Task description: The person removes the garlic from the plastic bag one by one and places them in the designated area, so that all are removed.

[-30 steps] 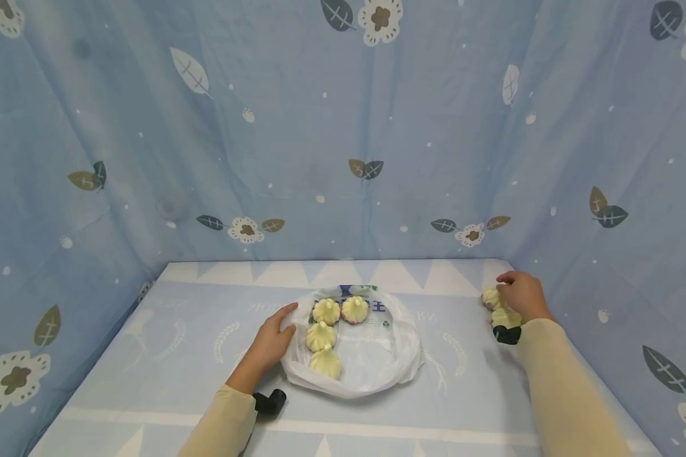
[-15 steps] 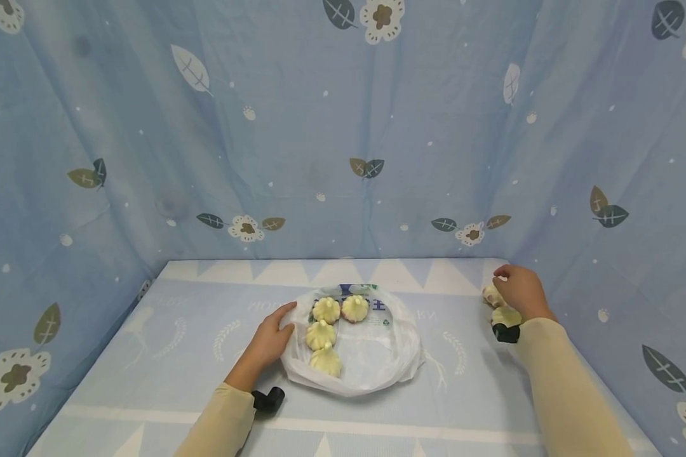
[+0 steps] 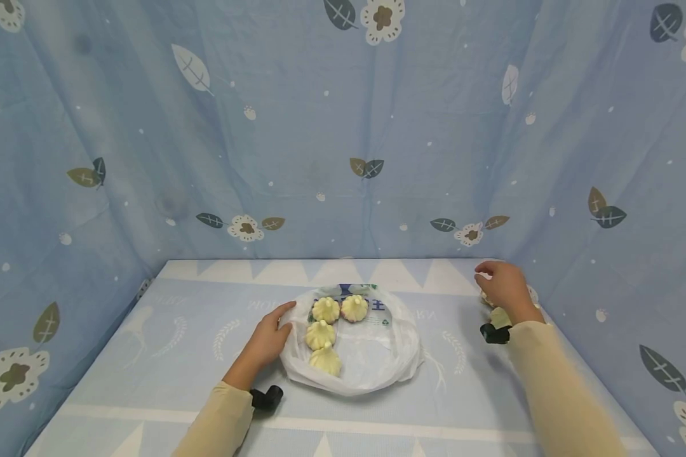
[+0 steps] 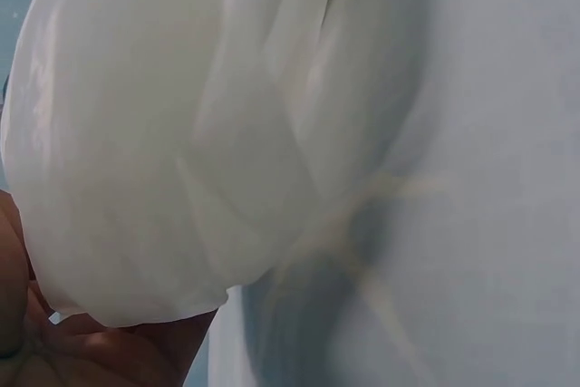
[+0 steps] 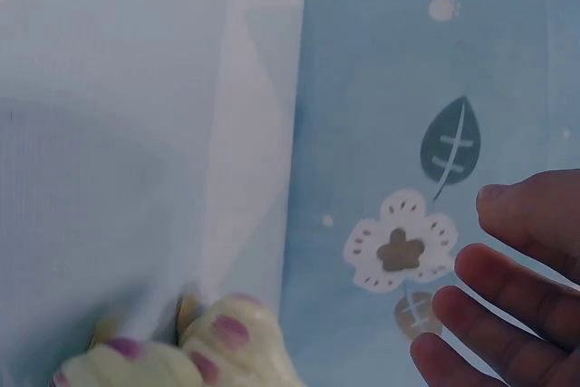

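A white plastic bag (image 3: 403, 343) lies spread on the table with its mouth rolled open. Several garlic bulbs (image 3: 320, 334) sit inside along its left and back. At the bag's left rim is my left hand (image 3: 267, 341), thumb and forefinger extended against the plastic; in the left wrist view the bag hides most of its fingers. Over at the far right my right hand (image 3: 505, 289) hovers with fingers loosely bent and nothing visible between them. Below and beside it are more garlic bulbs (image 3: 500, 317), partly covered by the hand; two bulbs (image 5: 240, 342) show in the right wrist view.
A pale blue patterned cloth covers the table (image 3: 166, 355). Blue leaf-print curtains (image 3: 297, 139) rise at its back and both sides, close by the right hand. Each wrist wears a black camera mount (image 3: 267, 400).
My right hand has shifted left and slightly up, off the garlic bulbs at the right edge. My left hand, the bag and the bulbs in it stay in place.
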A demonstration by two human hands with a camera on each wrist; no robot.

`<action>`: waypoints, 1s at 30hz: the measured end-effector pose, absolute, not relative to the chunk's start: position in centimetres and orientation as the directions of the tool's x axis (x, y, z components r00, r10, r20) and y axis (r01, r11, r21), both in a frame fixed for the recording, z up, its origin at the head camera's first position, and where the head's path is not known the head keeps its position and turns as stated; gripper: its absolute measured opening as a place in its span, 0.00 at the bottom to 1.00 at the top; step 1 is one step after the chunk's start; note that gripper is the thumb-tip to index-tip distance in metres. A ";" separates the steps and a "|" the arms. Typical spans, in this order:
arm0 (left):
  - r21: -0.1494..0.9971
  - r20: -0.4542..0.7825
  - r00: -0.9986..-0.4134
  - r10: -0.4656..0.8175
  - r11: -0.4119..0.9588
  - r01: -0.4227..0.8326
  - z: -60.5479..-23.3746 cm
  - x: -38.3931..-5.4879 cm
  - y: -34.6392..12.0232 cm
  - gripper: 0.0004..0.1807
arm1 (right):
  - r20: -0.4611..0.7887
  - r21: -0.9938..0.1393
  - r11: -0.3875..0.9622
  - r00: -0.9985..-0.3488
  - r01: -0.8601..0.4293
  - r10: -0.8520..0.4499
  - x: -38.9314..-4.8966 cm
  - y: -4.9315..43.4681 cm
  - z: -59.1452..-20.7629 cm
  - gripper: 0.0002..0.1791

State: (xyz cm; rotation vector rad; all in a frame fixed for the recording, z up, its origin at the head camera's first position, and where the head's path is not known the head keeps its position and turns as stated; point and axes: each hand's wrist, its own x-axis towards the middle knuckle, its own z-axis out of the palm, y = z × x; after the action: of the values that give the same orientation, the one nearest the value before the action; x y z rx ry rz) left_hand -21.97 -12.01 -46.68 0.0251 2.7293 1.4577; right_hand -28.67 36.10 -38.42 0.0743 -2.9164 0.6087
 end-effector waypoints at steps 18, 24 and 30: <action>0.844 -0.048 -0.998 0.043 0.536 -0.018 -46.7 -22.0 -12.0 0.28 | 0.317 -0.391 0.871 -0.932 -0.299 -0.177 -27.3 30.2 -38.8 0.15; 0.841 -0.054 -0.998 0.035 0.540 -0.026 -46.6 -22.0 -12.0 0.28 | 0.347 -0.415 0.843 -0.916 -0.342 -0.201 -27.0 28.5 -38.9 0.14; 0.843 -0.054 -0.998 0.034 0.537 -0.028 -46.5 -21.9 -11.9 0.28 | 0.352 -0.456 0.813 -0.913 -0.361 -0.208 -27.0 26.3 -39.0 0.15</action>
State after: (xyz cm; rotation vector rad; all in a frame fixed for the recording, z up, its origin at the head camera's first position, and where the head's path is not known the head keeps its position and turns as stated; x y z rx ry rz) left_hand -21.86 -11.92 -46.54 0.0054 2.6978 1.4809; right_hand -26.99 26.29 -39.01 0.4356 -2.7126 0.7647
